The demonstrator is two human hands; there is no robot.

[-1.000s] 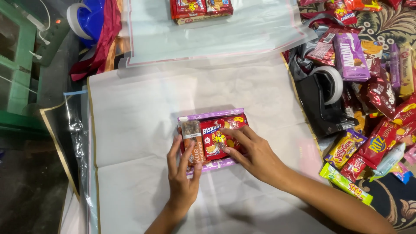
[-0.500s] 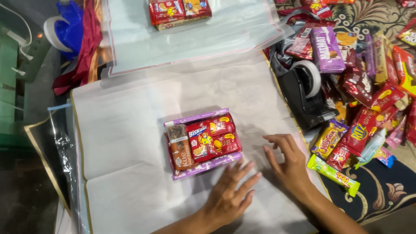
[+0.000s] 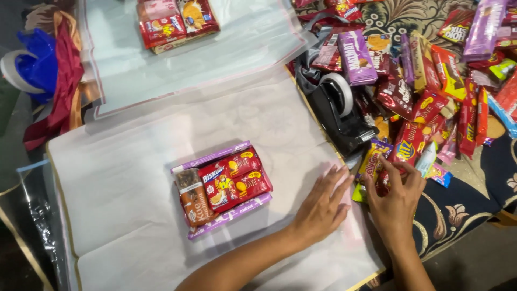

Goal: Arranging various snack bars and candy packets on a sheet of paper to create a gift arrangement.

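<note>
A small bundle of snack packets [image 3: 223,188] lies in the middle of a white paper sheet [image 3: 134,161]: red biscuit packs and a brown bar on top of long purple bars. My left hand [image 3: 323,207] rests flat on the sheet near its right edge, fingers spread, holding nothing. My right hand [image 3: 396,199] is just past the sheet's edge, at the near end of a heap of snack packets [image 3: 431,81]. Its thumb and fingers close around a dark red packet [image 3: 382,182] that lies beside a yellow-green one [image 3: 366,164].
A black tape dispenser [image 3: 339,116] stands between the sheet and the heap. Farther back, another pale sheet [image 3: 215,59] carries a second bundle of red packets [image 3: 177,24]. At the left are a red cloth [image 3: 64,86] and blue plastic [image 3: 32,59].
Both hands have left the bundle and moved right. The left hand now lies flat near the sheet's right edge, and the right hand has reached into the packet heap.
</note>
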